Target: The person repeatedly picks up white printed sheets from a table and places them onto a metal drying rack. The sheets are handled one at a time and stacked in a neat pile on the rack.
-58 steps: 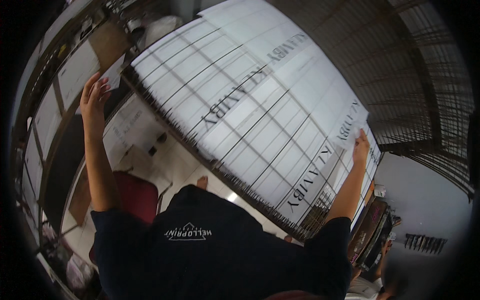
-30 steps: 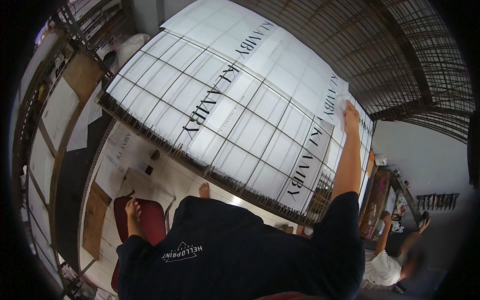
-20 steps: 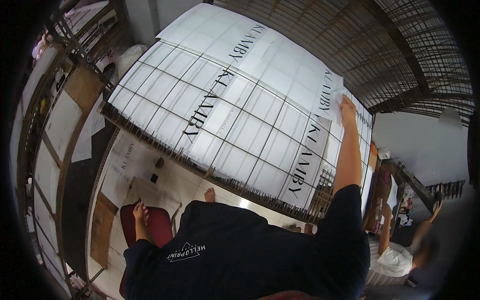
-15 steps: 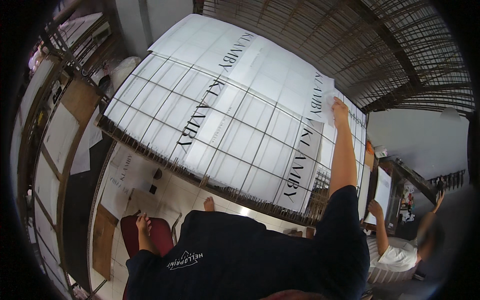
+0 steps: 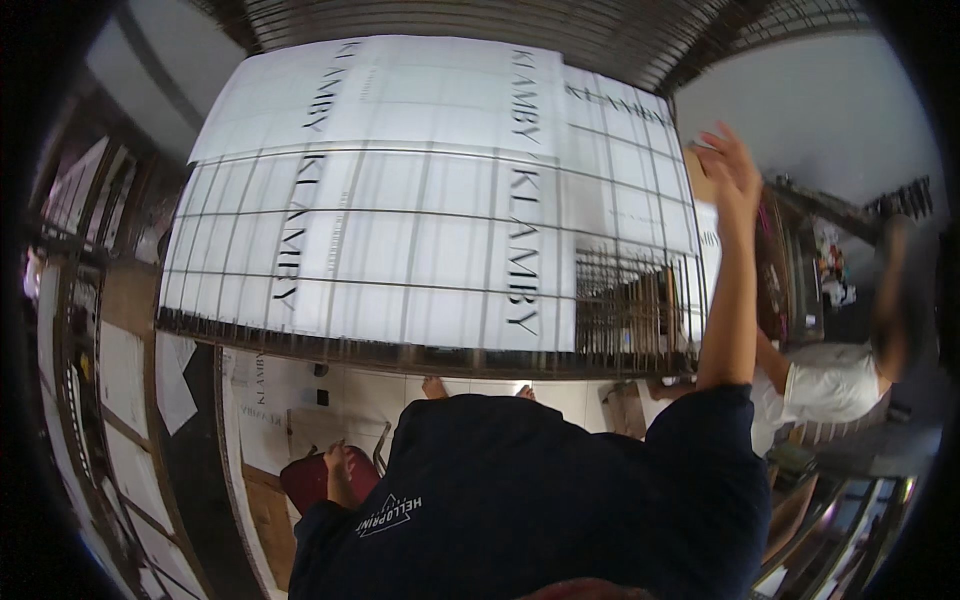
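Right hand (image 5: 728, 165) raised, fingers spread open, at the right edge of the large white printed sheets (image 5: 440, 190). Cannot tell whether the fingertips touch the paper or hover just beside it. The sheets lie across a wire drying rack (image 5: 430, 330), overlapping one another; the rack's lower right section shows bare bars (image 5: 630, 310) with no paper over them.

Left hand (image 5: 340, 472) hangs low, loosely curled, resting on or just above a dark red stool (image 5: 318, 480). It holds nothing that shows.

Risks, as judged from here:
- Only one hand is near the paper. An open hand pushing on one edge could skew or buckle a sheet, or slide it off its neighbour.
- The rightmost sheet sits near the rack's end; a nudge could tip it over the edge.
- Paper sagging between the bars may crease under pressure.
- Another person in a white top (image 5: 830, 385) is close at right; an elbow could meet them.
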A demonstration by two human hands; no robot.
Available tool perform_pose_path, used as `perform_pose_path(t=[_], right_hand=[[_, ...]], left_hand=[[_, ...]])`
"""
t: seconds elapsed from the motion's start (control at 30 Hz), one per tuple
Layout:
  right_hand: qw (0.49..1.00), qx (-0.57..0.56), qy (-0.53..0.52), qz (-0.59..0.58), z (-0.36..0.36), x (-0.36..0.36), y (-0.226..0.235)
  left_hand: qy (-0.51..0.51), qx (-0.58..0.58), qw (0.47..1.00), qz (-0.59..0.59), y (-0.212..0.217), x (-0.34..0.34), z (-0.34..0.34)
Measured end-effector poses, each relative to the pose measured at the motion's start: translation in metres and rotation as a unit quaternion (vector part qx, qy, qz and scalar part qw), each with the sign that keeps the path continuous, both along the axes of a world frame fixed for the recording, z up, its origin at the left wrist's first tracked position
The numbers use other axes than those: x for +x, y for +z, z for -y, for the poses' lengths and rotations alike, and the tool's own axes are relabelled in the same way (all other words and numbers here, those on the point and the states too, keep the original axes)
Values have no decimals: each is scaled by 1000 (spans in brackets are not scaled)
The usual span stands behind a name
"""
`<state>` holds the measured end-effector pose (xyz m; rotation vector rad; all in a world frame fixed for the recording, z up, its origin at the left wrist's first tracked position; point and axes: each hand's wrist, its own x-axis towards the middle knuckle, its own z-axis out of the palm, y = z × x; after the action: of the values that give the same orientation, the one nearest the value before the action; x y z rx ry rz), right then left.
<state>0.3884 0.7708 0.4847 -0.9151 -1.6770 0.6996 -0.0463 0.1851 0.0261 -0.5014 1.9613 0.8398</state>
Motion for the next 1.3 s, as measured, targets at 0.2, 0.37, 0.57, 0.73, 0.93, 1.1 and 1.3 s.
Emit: perform_pose_path(t=[0.2, 0.37, 0.57, 0.73, 0.93, 1.1, 1.3], right_hand=[[880, 166, -395, -204, 120, 193, -57], [749, -39, -620, -229, 138, 356, -297], [625, -487, -418, -445, 122, 355, -409], [634, -425, -422, -489, 110, 365, -431], [622, -430, -411, -509, 117, 399, -419], [661, -427, -277, -551, 108, 401, -382], [687, -341, -145, -626, 99, 376, -327]], left_hand=[[-283, 19, 959, -26, -15, 71, -65], [-506, 219, 827, -111, -10, 109, -86], [-541, 60, 832, -111, 98, 191, -161], [-618, 217, 752, -74, 193, 288, -220], [-694, 303, 649, 75, 267, 395, -287], [-716, 427, 499, 236, 317, 503, -347], [-591, 425, 681, 83, 301, 647, -420]])
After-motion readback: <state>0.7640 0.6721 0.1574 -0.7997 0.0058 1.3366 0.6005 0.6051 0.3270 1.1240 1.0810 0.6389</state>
